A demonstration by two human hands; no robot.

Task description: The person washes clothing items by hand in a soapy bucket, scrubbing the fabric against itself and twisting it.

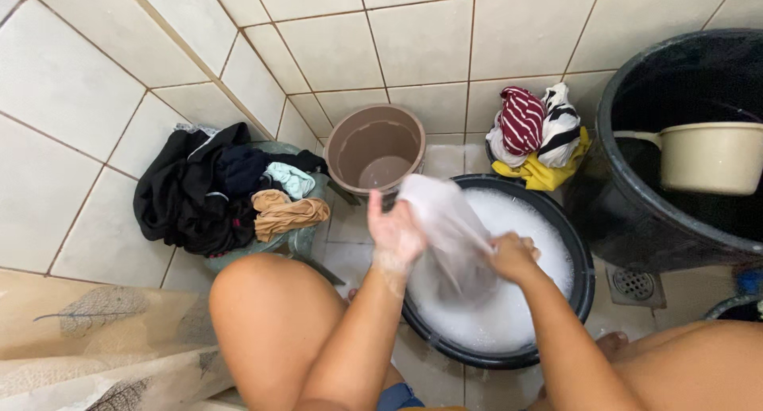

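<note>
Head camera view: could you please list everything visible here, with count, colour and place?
wash basin: one, black, full of white suds, centre floor.
wet garment: one, pale white, held over the suds.
bucket: one, brown, with a little water, behind the basin.
clothes heap: one, mostly black with tan and mint pieces, in a greenish tub at left.
wrung clothes pile: one, red-striped, black-and-white and yellow, by the back wall.
large drum: one, black, at right.
dipper: one, cream, inside the drum.
floor drain: one, metal, right of the basin.
curtain: one, beige with leaf print, lower left.
left hand: soapy, gripping the garment.
right hand: gripping the garment.
</note>
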